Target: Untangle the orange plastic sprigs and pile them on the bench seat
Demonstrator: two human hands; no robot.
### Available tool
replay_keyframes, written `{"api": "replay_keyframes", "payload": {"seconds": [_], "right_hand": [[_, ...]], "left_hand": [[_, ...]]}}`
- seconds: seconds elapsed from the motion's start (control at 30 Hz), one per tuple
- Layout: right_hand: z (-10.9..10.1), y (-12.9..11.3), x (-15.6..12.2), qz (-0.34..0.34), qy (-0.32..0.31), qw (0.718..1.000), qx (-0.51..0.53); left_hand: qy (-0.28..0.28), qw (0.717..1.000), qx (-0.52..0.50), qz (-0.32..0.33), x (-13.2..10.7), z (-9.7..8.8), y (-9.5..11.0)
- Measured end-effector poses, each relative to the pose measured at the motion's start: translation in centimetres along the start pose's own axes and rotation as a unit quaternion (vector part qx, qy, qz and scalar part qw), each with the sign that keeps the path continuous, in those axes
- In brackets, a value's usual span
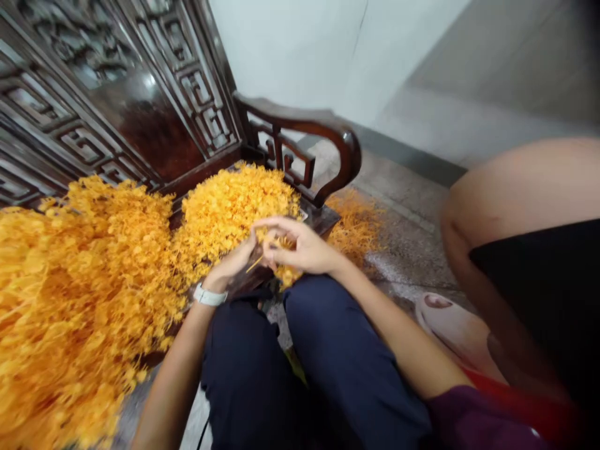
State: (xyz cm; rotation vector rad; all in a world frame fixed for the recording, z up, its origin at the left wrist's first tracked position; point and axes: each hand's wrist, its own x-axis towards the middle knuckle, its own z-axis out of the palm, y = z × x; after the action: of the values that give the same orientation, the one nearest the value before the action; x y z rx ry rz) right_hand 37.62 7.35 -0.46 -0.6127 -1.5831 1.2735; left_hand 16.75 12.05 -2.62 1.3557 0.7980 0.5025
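Both my hands meet above my knees, at the front edge of a dark wooden seat. My right hand (302, 247) is closed, with its thumb and fingers curled round a yellow-orange flower sprig (255, 264) whose thin stem sticks out toward the lower left. Wearing a pale wristwatch (210, 295), my left hand (238, 257) is closed at the same sprig, its fingertips against those of the right; they are partly hidden and blurred. Just beyond the hands lies a heap of yellow flowers (234, 203). A larger heap of orange-yellow flowers (89, 281) spreads to the left.
The seat's carved wooden backrest (154, 125) rises behind the heaps, and a curved armrest (319, 122) closes its right end. Orange stalks (356, 225) lie on the floor beyond it. At the right are another person's bare leg (525, 187) and a pale shoe (454, 325).
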Motion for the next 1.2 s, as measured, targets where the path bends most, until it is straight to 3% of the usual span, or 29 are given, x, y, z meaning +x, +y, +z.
{"api": "replay_keyframes", "payload": {"seconds": [0.03,0.1,0.2,0.37,0.47,0.57,0.77,0.97,1.07,1.2], "right_hand": [[0.1,0.0,0.0,0.020,-0.030,0.999,0.018],[0.2,0.1,-0.1,0.064,-0.080,0.993,0.059],[0.2,0.4,-0.2,0.106,-0.084,0.988,0.070],[-0.4,0.6,-0.4,0.166,-0.028,0.986,0.002],[-1.0,1.3,0.0,0.185,0.074,0.977,-0.080],[-1.2,2.5,0.9,0.195,0.174,0.961,-0.093],[-0.7,4.1,2.9,0.203,0.153,0.965,-0.069],[-0.1,5.0,3.9,0.195,0.253,0.943,-0.093],[0.4,5.4,4.6,0.217,0.271,0.937,-0.022],[1.2,5.4,5.1,0.261,0.218,0.922,0.187]], "left_hand": [[0.022,0.996,-0.083,-0.007,0.4,-0.1,-0.5],[0.030,0.991,-0.129,0.011,1.2,-0.6,-0.7],[0.028,0.983,-0.176,0.042,1.9,-1.2,0.3],[0.029,0.970,-0.236,0.054,2.4,-1.5,0.5],[0.027,0.963,-0.262,0.048,2.5,-2.0,-1.3],[0.031,0.965,-0.259,0.033,2.8,-2.8,-3.4],[0.041,0.974,-0.221,0.028,3.5,-3.5,-5.7],[-0.110,0.939,-0.325,0.016,2.6,-3.2,-5.9],[-0.136,0.925,-0.355,0.007,2.5,-2.7,-6.1],[-0.129,0.922,-0.363,0.039,2.1,-2.2,-6.3]]}}
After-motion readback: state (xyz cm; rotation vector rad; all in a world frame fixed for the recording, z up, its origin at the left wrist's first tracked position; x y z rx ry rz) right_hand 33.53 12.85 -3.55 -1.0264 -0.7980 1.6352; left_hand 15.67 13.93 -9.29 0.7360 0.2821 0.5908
